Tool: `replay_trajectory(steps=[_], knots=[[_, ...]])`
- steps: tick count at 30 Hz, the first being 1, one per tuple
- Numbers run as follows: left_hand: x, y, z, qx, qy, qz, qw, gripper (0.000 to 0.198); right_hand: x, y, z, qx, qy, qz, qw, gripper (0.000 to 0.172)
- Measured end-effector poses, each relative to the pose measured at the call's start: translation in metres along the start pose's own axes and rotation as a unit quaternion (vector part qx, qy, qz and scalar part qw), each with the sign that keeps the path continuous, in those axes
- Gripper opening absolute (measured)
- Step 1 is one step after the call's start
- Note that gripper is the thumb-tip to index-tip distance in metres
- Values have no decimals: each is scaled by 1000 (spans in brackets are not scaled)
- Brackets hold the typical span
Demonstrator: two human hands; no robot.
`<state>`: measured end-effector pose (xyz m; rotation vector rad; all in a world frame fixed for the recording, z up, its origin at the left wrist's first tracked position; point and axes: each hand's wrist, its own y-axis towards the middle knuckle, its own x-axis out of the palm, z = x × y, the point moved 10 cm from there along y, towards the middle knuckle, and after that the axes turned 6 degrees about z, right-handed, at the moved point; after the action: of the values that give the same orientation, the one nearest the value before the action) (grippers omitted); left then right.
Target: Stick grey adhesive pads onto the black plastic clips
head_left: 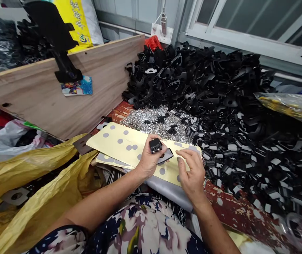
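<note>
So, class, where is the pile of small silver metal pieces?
In the head view, the silver pile lies centrally, just beyond the left hand and yellow grey-dotted sheet, with heaped black plastic parts behind and right.

Reads, seemingly, 丰虾宝 from bottom to top in large Chinese characters (77,16) on the yellow sack (69,14) at the upper left, and bears beneath them a small blue-and-green logo (82,38), curled and too small to decipher.

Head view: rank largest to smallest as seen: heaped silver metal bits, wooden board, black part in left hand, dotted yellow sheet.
1. Wooden board
2. Dotted yellow sheet
3. Heaped silver metal bits
4. Black part in left hand
</note>
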<state>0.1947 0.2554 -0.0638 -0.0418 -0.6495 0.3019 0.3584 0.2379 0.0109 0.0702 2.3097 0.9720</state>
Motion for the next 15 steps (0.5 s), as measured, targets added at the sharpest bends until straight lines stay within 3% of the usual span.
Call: replay_trajectory(steps=[4,7,9,11,15], knots=[[-2,-1,7,77,50,18,996,47,7,-4,-17,-67,-103,33,992,22],[-4,-2,16,151,109,27,982,38,8,-3,-18,-61,-115,49,990,13],[-4,-3,19,182,142,17,973,37,10,0,-14,-13,-77,42,996,6],[-1,-6,19,201,155,-14,967,39,16,1,-8,53,-8,17,998,10],[3,-10,21,234,161,-62,957,43,35,-2,9,188,137,-31,972,13]])
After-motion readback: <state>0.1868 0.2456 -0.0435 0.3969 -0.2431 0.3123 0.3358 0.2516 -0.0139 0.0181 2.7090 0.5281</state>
